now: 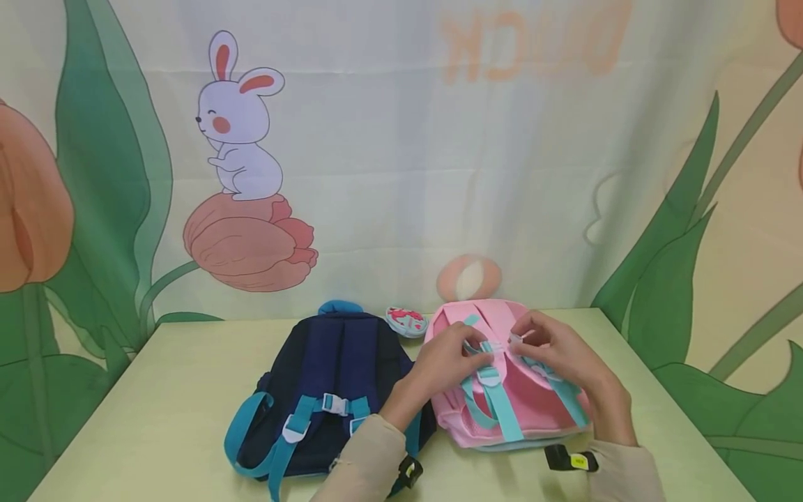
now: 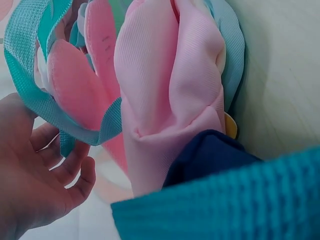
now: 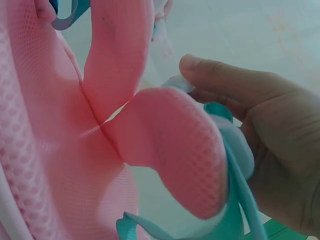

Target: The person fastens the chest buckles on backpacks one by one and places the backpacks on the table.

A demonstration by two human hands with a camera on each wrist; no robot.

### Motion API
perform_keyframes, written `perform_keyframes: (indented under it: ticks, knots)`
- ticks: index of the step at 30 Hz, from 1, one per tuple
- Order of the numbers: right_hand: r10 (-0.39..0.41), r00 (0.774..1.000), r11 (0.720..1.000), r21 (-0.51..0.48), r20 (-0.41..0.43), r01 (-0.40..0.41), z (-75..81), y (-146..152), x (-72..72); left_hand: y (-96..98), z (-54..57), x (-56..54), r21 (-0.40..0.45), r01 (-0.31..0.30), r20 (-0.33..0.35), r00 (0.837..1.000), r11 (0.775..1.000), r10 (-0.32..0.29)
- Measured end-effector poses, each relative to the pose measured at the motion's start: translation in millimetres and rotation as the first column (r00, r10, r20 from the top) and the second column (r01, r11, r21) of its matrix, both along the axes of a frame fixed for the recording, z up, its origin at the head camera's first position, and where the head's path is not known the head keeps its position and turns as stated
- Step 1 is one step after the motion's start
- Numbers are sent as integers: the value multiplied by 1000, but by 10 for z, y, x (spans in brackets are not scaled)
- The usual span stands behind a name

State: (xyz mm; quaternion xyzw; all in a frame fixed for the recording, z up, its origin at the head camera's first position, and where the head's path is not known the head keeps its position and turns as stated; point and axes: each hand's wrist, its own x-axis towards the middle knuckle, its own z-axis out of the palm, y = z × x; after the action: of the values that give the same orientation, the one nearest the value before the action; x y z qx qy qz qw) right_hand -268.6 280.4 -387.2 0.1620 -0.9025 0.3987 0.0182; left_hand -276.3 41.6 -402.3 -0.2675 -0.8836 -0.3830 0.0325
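Note:
A pink backpack (image 1: 473, 418) with turquoise straps lies with its shoulder straps facing up. My left hand (image 1: 442, 359) pinches a pale buckle piece (image 1: 492, 346) on the turquoise webbing of its left shoulder strap. In the left wrist view, that hand's fingers curl behind a turquoise webbing strap (image 2: 47, 107); the buckle piece is hidden there. Between thumb and index finger, my right hand (image 1: 561, 348) holds a white buckle piece (image 1: 516, 339), partly seen beside the pink shoulder strap (image 3: 170, 135) in the right wrist view. A small gap separates the two buckle pieces.
To the left lies a navy backpack (image 1: 323, 366) with blue straps and a joined white chest buckle (image 1: 335, 404). Between the bags, toward the back, sits a small round patterned pouch (image 1: 406, 322). A printed curtain (image 1: 376, 174) hangs behind the pale yellow table (image 1: 169, 390).

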Motion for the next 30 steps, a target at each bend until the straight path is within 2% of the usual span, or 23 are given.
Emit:
perform_keyframes:
  ticks: [9,18,30]
  knots:
    - [44,997,996,86,-55,-39,16,-72,13,-39,-41,4,9,12,74,997,1000,-12]
    - [57,998,990,129,-36,-52,15,-109,7,-59,-66,9,27,22,66,998,999,-24]
    - [64,996,987,149,-61,-54,33,-160,9,-58,-81,-12,64,41,72,996,997,-46]
